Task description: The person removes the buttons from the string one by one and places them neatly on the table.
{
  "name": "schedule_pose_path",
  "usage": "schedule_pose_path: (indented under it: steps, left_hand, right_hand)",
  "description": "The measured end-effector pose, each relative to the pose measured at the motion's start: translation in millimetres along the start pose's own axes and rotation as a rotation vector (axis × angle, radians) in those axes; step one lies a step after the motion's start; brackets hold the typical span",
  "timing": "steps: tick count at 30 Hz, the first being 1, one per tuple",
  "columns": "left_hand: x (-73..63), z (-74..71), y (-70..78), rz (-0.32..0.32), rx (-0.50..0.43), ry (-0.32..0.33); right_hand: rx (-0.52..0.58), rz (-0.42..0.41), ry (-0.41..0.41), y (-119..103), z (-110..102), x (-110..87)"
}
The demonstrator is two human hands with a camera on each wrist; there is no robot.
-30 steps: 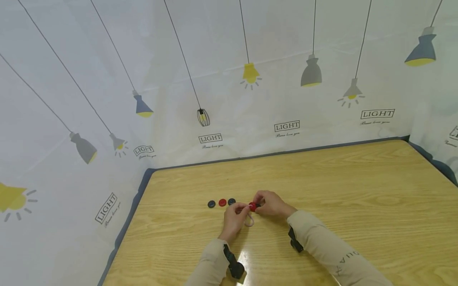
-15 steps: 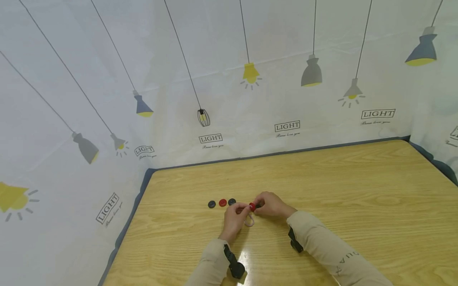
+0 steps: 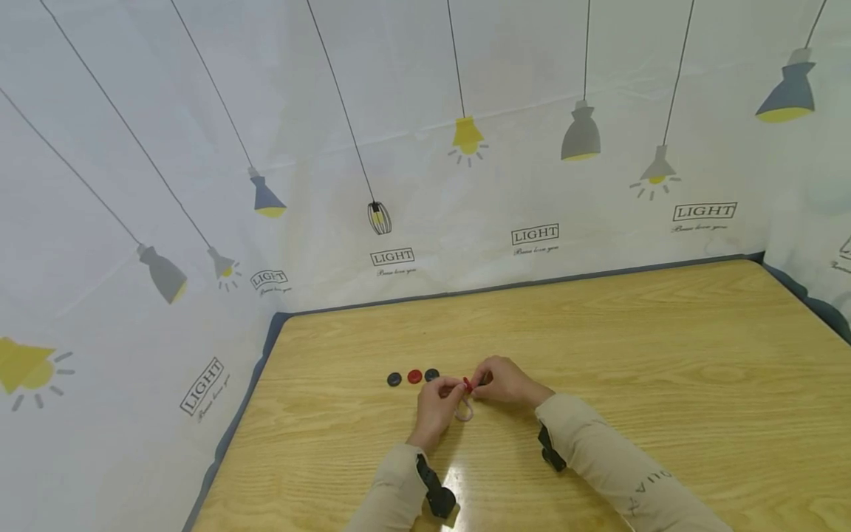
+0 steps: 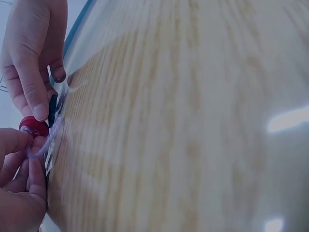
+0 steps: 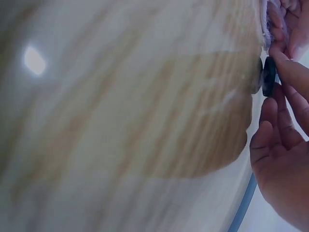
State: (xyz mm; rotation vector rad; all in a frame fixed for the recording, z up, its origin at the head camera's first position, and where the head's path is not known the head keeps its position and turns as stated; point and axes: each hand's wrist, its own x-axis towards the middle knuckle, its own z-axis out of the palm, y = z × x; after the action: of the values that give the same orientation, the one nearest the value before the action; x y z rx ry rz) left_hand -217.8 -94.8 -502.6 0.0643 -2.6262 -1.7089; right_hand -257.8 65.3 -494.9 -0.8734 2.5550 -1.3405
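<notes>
My left hand (image 3: 435, 408) pinches a thin pale purple cord (image 4: 47, 141) beside a red button (image 4: 35, 126). The fingers of my right hand (image 3: 507, 380) pinch that red button from the other side, and in the head view it shows nearly edge-on. The cord hangs in a loop below the fingertips. A dark button (image 5: 269, 76) shows close under the right fingers, just off the tabletop; whether it is on the cord I cannot tell. In the head view, left of the hands, a black button (image 3: 394, 379), another red button (image 3: 415, 376) and a second black button (image 3: 432, 374) lie in a row.
The wood-grain table (image 3: 638, 332) reaches back to a pale wall sheet (image 3: 465, 192) printed with lamps. A dark blue strip (image 3: 266, 347) runs along the table's left and back edges. Black wrist mounts (image 3: 439, 499) sit under the sleeves.
The red button between the hands has turned from facing up to nearly edge-on. Both hands stay in almost the same place, and the row of buttons lies as before.
</notes>
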Motion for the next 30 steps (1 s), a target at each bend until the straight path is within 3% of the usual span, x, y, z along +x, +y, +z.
schedule_pose_path:
  steps: [6, 13, 30]
  left_hand:
    - [-0.4, -0.5, 0.0, 0.025, 0.016, 0.010]
    - [0.0, -0.4, 0.3, 0.001, 0.011, 0.013]
    - [-0.4, 0.6, -0.4, 0.033, 0.008, -0.005]
  right_hand:
    - [0.029, 0.001, -0.002, -1.9, -3.1, -2.0]
    - [0.021, 0.017, -0.008, -0.5, -5.1, -1.8]
    - [0.043, -0.036, -0.033, 0.1, -6.5, -6.1]
